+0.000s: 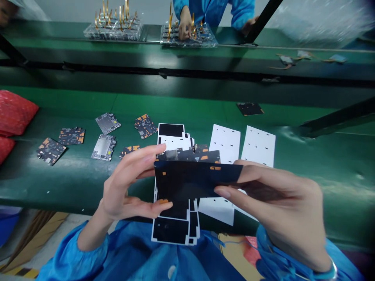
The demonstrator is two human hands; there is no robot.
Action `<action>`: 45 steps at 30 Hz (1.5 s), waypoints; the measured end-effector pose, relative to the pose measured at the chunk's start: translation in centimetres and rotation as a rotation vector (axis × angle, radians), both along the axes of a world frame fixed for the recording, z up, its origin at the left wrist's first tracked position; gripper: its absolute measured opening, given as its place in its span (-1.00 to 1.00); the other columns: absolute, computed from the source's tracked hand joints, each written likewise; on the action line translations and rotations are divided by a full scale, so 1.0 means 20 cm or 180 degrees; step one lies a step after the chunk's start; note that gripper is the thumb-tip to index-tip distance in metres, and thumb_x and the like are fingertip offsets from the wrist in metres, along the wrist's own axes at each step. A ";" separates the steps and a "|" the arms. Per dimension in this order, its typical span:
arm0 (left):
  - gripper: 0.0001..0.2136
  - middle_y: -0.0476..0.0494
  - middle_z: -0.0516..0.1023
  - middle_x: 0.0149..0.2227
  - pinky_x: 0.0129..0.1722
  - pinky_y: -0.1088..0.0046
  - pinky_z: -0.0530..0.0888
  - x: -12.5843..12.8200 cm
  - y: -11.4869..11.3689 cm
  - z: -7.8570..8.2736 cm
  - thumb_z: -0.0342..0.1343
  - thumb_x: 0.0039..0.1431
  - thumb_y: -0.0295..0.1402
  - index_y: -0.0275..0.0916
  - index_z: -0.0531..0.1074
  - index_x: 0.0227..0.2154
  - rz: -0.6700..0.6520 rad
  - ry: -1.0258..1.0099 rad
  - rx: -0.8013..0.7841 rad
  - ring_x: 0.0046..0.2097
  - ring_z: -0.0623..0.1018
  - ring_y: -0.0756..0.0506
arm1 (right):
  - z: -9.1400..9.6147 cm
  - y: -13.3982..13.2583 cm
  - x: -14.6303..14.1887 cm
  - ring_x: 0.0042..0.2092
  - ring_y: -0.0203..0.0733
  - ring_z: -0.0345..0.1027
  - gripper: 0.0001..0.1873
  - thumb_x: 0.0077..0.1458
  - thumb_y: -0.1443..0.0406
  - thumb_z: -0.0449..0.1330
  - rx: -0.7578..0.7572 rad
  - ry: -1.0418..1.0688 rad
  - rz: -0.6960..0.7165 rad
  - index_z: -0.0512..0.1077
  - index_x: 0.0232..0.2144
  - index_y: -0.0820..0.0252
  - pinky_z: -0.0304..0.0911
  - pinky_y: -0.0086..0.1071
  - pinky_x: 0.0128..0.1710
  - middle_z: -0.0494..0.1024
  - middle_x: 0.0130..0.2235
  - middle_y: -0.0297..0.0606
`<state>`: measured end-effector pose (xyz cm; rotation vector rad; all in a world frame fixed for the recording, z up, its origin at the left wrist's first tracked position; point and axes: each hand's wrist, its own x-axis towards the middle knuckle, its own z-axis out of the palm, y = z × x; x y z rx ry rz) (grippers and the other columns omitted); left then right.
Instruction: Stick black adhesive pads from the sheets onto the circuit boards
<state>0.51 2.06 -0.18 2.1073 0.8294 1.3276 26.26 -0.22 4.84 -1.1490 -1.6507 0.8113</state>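
Observation:
My left hand [124, 183] grips a circuit board [205, 156] by its left side, fingers above and thumb below. Only the board's upper strip shows, since a thin black film [187, 181] with small cutouts covers the rest from my view. Orange patches show through the cutouts. My right hand [281, 199] pinches the film's right end between thumb and fingers. Whether film and board touch all over, I cannot tell. Below them lies a white backing sheet [190, 239] with black cut stickers, partly hidden by the hands.
Several loose circuit boards [102, 147] lie to the left, near red plastic-wrapped packs [16, 113]. White perforated sheets [258, 144] lie to the right, with a black board [250, 109] farther back. Beyond a dark rail [205, 73], a co-worker's hand [185, 25] touches a clear tray [209, 39].

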 end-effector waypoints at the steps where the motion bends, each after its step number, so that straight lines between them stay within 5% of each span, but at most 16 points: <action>1: -0.17 -0.16 0.41 0.27 -0.23 0.30 0.74 0.00 0.00 0.00 0.38 0.07 -0.28 0.16 0.10 0.36 -0.0022 -0.0017 0.0058 0.14 0.57 -0.27 | 0.00 0.00 0.00 -0.47 -0.41 0.33 -0.79 0.02 0.40 0.40 -0.0017 0.0008 0.0000 0.44 -0.49 0.09 0.27 -0.55 -0.51 0.48 -0.52 -0.49; 7: -0.21 -0.13 0.37 0.29 -0.20 0.33 0.75 0.00 0.04 0.01 0.40 0.04 -0.35 0.05 0.22 0.32 -0.0037 0.0066 0.0604 0.17 0.54 -0.27 | 0.00 0.00 -0.02 -0.47 -0.36 0.36 -0.84 0.04 0.38 0.38 -0.0138 0.0096 -0.0070 0.47 -0.48 0.10 0.34 -0.51 -0.51 0.51 -0.50 -0.44; 11: -0.42 -0.04 0.23 0.37 -0.01 0.38 0.70 0.01 0.05 0.04 0.33 0.13 -0.42 0.00 0.37 0.22 -0.0152 0.0346 0.0722 0.15 0.55 -0.16 | -0.02 0.01 -0.03 -0.49 -0.37 0.35 -0.82 0.06 0.40 0.37 0.0126 -0.0152 -0.0010 0.44 -0.46 0.09 0.30 -0.49 -0.55 0.50 -0.49 -0.46; 15: -0.65 -0.08 0.23 0.35 0.07 0.43 0.64 0.00 0.02 0.07 0.25 0.20 -0.48 -0.11 0.51 0.04 -0.0274 0.0862 0.0573 0.10 0.59 -0.09 | -0.06 0.02 -0.02 -0.49 -0.38 0.38 -0.86 0.23 0.35 0.24 0.0756 -0.1174 -0.0057 0.45 -0.40 0.14 0.26 -0.49 -0.53 0.55 -0.45 -0.38; 20: -0.70 -0.18 0.42 0.21 0.01 0.25 0.68 -0.04 0.15 0.09 0.26 0.17 -0.43 -0.05 0.55 -0.03 -0.0623 0.1401 0.0607 0.07 0.60 -0.18 | -0.20 0.09 0.03 -0.65 -0.32 0.35 -0.41 0.38 0.02 -0.04 0.1000 -0.2588 -0.0261 0.52 -0.51 0.24 0.11 -0.44 -0.69 0.56 -0.57 -0.27; 22: -0.75 -0.13 0.38 0.24 0.11 0.09 0.61 -0.03 0.33 0.06 0.25 0.20 -0.35 0.02 0.56 -0.06 -0.0350 0.1359 0.0409 0.14 0.55 -0.22 | -0.30 0.12 0.02 -0.48 -0.18 0.54 -0.41 0.33 -0.05 -0.01 0.0756 -0.2528 -0.0187 0.59 -0.32 0.29 0.36 -0.38 -0.57 0.67 -0.40 -0.14; 24: -0.74 -0.12 0.28 0.31 0.24 -0.08 0.46 -0.02 0.54 0.01 0.25 0.21 -0.21 0.03 0.54 -0.04 0.0255 0.1350 0.0028 0.28 0.41 -0.31 | -0.41 0.13 -0.03 -0.02 0.10 0.58 -0.30 0.17 -0.11 0.17 0.0559 -0.2432 0.0233 0.49 0.06 0.39 0.55 -0.13 -0.11 0.61 0.02 0.12; 26: -0.49 -0.21 0.08 0.40 0.27 -0.19 0.35 0.00 0.71 -0.05 0.31 0.10 -0.03 0.00 0.44 0.11 0.0657 0.1491 -0.0456 0.39 0.20 -0.44 | -0.52 0.12 -0.10 0.35 0.35 0.14 0.10 -0.07 -0.10 0.38 0.0472 -0.2533 0.0727 0.20 0.31 0.52 0.24 0.15 0.27 0.21 0.34 0.31; 28: -0.38 -0.31 -0.06 0.43 0.27 -0.20 0.30 0.01 0.77 -0.09 0.27 0.10 0.04 -0.07 0.35 0.18 0.0772 0.1709 -0.0815 0.42 0.11 -0.49 | -0.61 0.10 -0.15 0.43 0.34 -0.13 0.23 -0.10 -0.08 0.40 0.0266 -0.2539 0.0908 0.03 0.38 0.57 0.03 0.19 0.36 0.03 0.39 0.32; 30: -0.48 -0.37 0.08 0.36 0.26 -0.10 0.33 0.00 0.70 -0.10 0.17 0.21 0.01 -0.16 0.37 0.13 0.0734 0.1902 -0.1003 0.34 0.27 -0.41 | -0.68 0.08 -0.16 0.45 0.24 -0.21 0.19 0.00 -0.04 0.35 0.0131 -0.2403 0.0967 -0.09 0.42 0.49 -0.03 0.15 0.39 0.00 0.41 0.26; 33: -0.66 -0.21 0.45 -0.05 0.05 0.16 0.49 -0.04 0.44 -0.08 0.03 0.32 -0.04 -0.22 0.42 -0.12 0.0679 0.1989 -0.1274 -0.01 0.53 -0.19 | -0.72 0.07 -0.15 0.44 0.11 -0.14 0.10 0.15 0.09 0.29 0.0140 -0.2042 0.0921 -0.29 0.46 0.21 0.02 0.11 0.39 0.06 0.42 0.09; 36: -0.71 -0.05 0.44 -0.30 -0.16 0.33 0.47 -0.06 0.20 -0.11 0.03 0.33 -0.07 -0.20 0.41 -0.28 0.0543 0.1881 -0.1739 -0.24 0.49 -0.10 | -0.73 0.08 -0.13 0.38 0.02 0.09 -0.01 0.25 0.21 0.21 0.0121 -0.1754 0.0754 -0.35 0.46 -0.02 0.16 0.05 0.35 0.25 0.36 -0.04; 42: -0.84 -0.04 0.47 -0.26 -0.17 0.43 0.42 0.06 0.01 -0.25 0.18 0.24 -0.21 -0.19 0.45 -0.26 0.0340 0.0657 -0.2165 -0.21 0.48 -0.06 | -0.62 0.05 -0.14 0.40 0.03 0.08 -0.01 0.20 0.20 0.27 0.0434 -0.1586 0.0826 -0.21 0.46 0.02 0.26 0.01 0.31 0.22 0.38 -0.01; 45: -0.84 -0.01 0.44 -0.35 -0.28 0.48 0.39 0.12 -0.04 -0.27 0.20 0.24 -0.25 -0.23 0.46 -0.38 0.0347 -0.0063 -0.2353 -0.30 0.47 -0.02 | -0.52 0.05 -0.13 0.34 0.05 0.22 -0.26 0.20 0.15 0.27 0.0853 -0.1586 0.0559 0.16 0.34 0.20 0.36 0.02 0.24 0.34 0.30 0.09</action>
